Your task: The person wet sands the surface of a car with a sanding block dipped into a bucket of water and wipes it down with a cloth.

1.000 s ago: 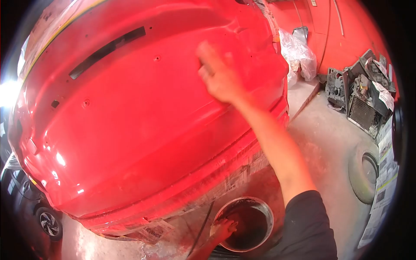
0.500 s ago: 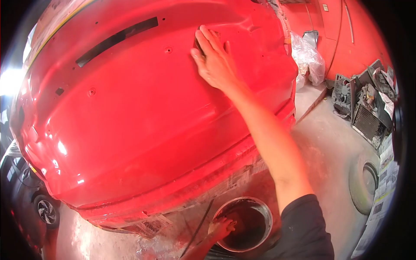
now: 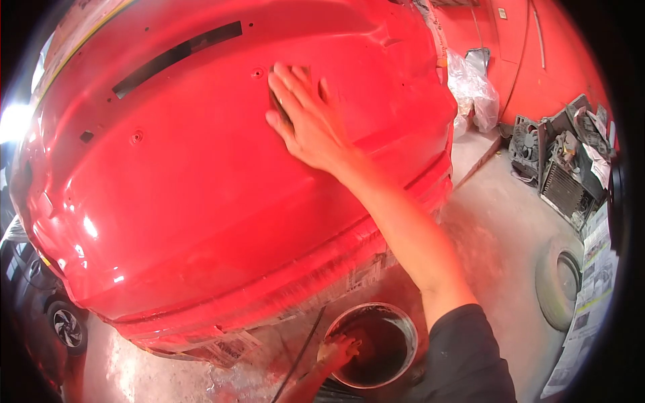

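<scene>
The large red car panel (image 3: 195,154) fills the left and centre of the view, its surface glossy with small holes and a long dark slot. My right hand (image 3: 306,124) lies on its right half, the fingers over a thin dark pad (image 3: 281,111) pressed to the paint. Below the panel's lower edge stands a round bucket (image 3: 411,341) with a dark inside. My left hand (image 3: 339,350) is at the bucket's left rim with its fingers curled; something small and yellowish shows at the fingertips, too unclear to name.
Newspaper masking (image 3: 232,346) hangs under the panel. On the right are a tire (image 3: 559,285), old radiator and fan parts (image 3: 561,161), clear plastic (image 3: 474,91) and newspaper sheets (image 3: 591,295). A dark car (image 3: 37,289) stands at the lower left.
My right hand moved up the panel with the pad, then down and left across it. My left hand stayed at the bucket. The view shifted slightly.
</scene>
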The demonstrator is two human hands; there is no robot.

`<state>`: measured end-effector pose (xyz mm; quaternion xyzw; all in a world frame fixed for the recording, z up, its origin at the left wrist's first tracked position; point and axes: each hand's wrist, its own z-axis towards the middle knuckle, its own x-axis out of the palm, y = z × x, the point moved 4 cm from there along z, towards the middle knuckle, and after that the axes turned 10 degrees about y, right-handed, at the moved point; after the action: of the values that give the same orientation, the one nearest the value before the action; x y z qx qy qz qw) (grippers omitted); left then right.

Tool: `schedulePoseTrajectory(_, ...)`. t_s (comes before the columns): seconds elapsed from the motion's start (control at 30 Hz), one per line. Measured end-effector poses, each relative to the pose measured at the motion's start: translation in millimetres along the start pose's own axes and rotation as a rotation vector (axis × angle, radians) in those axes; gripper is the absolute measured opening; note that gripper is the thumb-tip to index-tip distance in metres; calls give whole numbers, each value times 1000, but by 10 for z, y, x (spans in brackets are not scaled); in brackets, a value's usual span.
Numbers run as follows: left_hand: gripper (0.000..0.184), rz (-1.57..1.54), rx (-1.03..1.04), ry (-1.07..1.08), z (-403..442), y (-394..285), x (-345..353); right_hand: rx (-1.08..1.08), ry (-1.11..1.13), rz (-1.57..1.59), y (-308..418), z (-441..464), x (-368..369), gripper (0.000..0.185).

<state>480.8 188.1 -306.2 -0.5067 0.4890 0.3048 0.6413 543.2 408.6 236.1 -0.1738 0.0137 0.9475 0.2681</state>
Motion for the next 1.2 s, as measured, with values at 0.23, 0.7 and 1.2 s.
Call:
schedulePoseTrajectory(0.23,42,26,20,-12,25,-30,10,32,3,13,-128,220,123,68)
schedulePoseTrajectory(0.7,41,5,62,-87,0,93,116,155,133,63,-457,-118,46,70)
schedulePoseTrajectory(1.2,45,11,68,-102,13,132,197,381,-198,277,-1124,-331,-236,48)
